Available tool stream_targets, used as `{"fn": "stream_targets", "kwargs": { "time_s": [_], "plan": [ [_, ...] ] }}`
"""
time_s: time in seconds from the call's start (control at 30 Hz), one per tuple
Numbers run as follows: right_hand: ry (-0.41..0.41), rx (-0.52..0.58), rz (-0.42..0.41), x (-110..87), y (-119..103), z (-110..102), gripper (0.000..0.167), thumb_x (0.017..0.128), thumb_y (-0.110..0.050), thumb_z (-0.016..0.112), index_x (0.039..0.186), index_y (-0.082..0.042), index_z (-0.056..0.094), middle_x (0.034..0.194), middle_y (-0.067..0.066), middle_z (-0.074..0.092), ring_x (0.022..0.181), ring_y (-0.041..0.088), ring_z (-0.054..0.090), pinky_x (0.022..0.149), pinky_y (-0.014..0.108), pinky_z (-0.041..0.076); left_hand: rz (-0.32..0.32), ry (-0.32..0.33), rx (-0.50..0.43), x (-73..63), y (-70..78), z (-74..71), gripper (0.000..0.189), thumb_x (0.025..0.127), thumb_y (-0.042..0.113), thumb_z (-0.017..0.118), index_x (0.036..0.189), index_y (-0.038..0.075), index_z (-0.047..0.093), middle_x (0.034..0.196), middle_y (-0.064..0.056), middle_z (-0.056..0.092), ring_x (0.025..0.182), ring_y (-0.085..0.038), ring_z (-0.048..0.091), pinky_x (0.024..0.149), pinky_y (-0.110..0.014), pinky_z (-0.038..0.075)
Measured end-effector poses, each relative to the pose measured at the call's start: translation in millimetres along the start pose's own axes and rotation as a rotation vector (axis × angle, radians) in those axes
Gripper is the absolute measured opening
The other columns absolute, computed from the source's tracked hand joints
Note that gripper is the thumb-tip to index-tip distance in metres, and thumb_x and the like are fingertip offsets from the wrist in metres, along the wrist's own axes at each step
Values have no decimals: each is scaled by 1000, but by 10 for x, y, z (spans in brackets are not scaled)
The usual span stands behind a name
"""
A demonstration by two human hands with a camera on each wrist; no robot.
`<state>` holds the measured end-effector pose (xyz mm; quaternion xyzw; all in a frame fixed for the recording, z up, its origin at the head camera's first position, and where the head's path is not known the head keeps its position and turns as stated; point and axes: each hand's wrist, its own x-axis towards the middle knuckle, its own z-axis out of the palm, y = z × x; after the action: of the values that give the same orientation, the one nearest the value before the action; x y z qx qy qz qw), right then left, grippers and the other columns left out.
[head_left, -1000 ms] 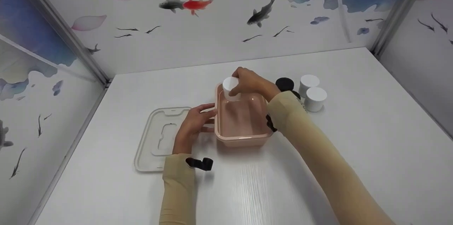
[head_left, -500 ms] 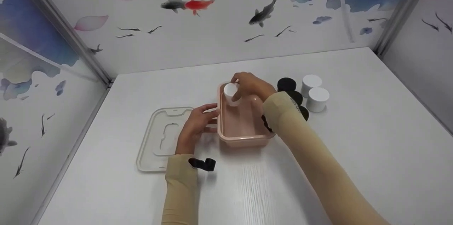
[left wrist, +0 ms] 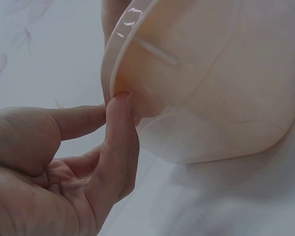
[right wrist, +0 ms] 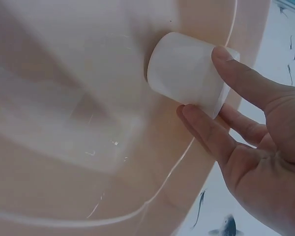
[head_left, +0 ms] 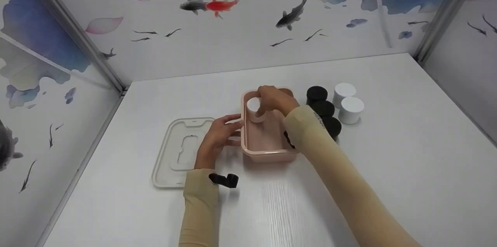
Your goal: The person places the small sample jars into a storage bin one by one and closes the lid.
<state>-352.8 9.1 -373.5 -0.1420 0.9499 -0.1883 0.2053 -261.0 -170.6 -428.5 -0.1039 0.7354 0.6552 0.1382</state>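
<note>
White, smooth cylinder (head_left: 254, 110), pinched by the right hand (head_left: 273, 99) inside the pink box (head_left: 271, 157), beside its left rim (head_left: 243, 136); I see wider room nearward. The left hand (head_left: 219, 133) touches that side, fingers straight.

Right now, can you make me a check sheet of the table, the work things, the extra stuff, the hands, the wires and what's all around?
Surface: white tabletop, faintly grained.
Job's things: pink box, uncovered; white cylindrical container inside its walls.
Clutter: three black cylindrical containers and two other white containers right of the box; pale lid on its left.
Hands: left hand touches the box at its rim; right hand holds the white container.
Cables: nothing seen.
Surroundings: pale wall panels printed with fish and petals.
</note>
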Motion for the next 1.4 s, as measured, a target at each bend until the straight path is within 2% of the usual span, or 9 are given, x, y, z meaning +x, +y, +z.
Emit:
{"fn": "stream_targets", "kwargs": {
  "time_s": [0.17,0.33,0.5,0.57,0.77,1.03,1.23,1.4],
  "plan": [
    [-3,-10,20,-23,33,-16,68,85,-32,81,144,-16,51,147,5,54,124,25,51,115,49,37,7,-3,4,2,12,16,48,98,26,66,142,13,55,130,-18,67,104,-26,72,73,-35,63],
    [-28,33,34,-59,34,-68,69,84,-29,82,145,-16,51,138,5,58,120,26,51,112,50,42,1,-8,1,0,27,12,48,97,26,67,142,14,55,130,-16,67,105,-27,72,73,-35,63],
    [-33,143,-2,-138,59,-190,64,85,-23,80,141,-10,52,137,9,56,124,26,54,111,48,45,2,-2,8,-2,28,-3,45,97,25,67,140,15,57,129,-14,68,105,-26,72,74,-36,63],
    [-27,169,-40,-181,85,-251,62,86,-21,79,141,-8,53,139,11,57,126,28,55,110,47,46,2,0,12,-2,28,-8,45,97,25,66,140,15,57,129,-15,68,104,-25,72,74,-35,63],
    [54,159,-180,-268,202,-368,53,88,-19,77,135,-1,59,131,19,63,121,33,60,106,48,50,5,-2,10,4,29,-26,47,98,25,67,142,14,56,132,-18,66,104,-25,72,70,-33,63],
    [164,239,-306,-412,381,-348,43,91,-16,74,129,0,64,126,20,67,120,33,63,103,47,52,-7,16,19,19,-13,-21,48,97,26,67,142,14,55,131,-16,66,106,-26,72,72,-34,63],
    [207,363,-346,-603,489,-291,39,93,-16,71,129,-1,63,126,18,68,119,30,64,104,46,52,-22,25,32,13,-13,3,48,98,27,67,142,14,55,130,-15,67,106,-25,72,74,-36,64],
    [246,403,-359,-788,586,-270,36,93,-16,72,126,-5,66,124,16,69,117,29,64,102,46,52,-32,28,50,9,2,23,47,98,28,67,142,15,55,128,-13,68,105,-24,72,75,-36,63]
  ]
}}
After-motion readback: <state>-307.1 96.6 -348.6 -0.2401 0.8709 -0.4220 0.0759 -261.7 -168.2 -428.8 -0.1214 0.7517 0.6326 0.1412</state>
